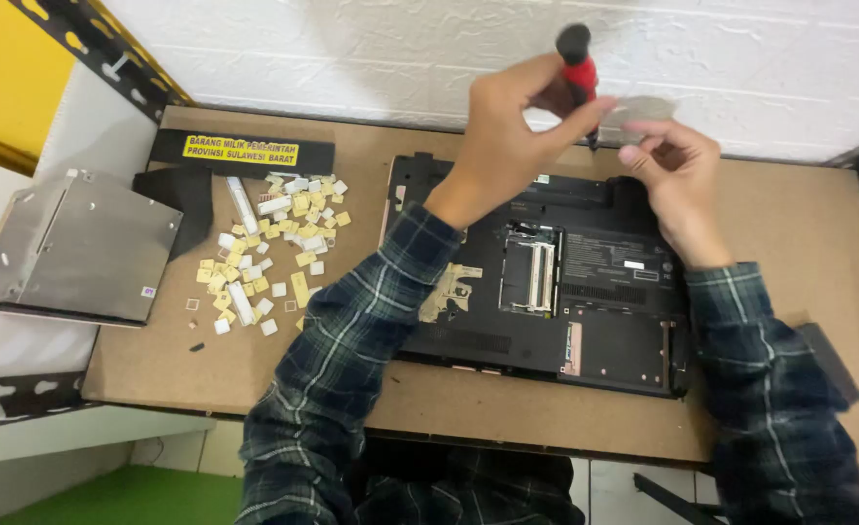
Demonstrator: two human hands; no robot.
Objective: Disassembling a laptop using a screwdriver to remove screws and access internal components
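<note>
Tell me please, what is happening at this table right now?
A person in a plaid shirt works over an opened black laptop lying bottom-up on a brown board. The left hand grips a red-and-black screwdriver at the laptop's far edge, and the right hand is beside its tip. Left of the laptop lie a pile of keyboard keys and a metal optical drive.

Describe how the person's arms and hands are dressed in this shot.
Both arms wear long sleeves of dark plaid flannel, navy and green with thin white lines, reaching to the wrists. The left hand and right hand are bare: no gloves, and no rings or watch visible from this angle.
</note>
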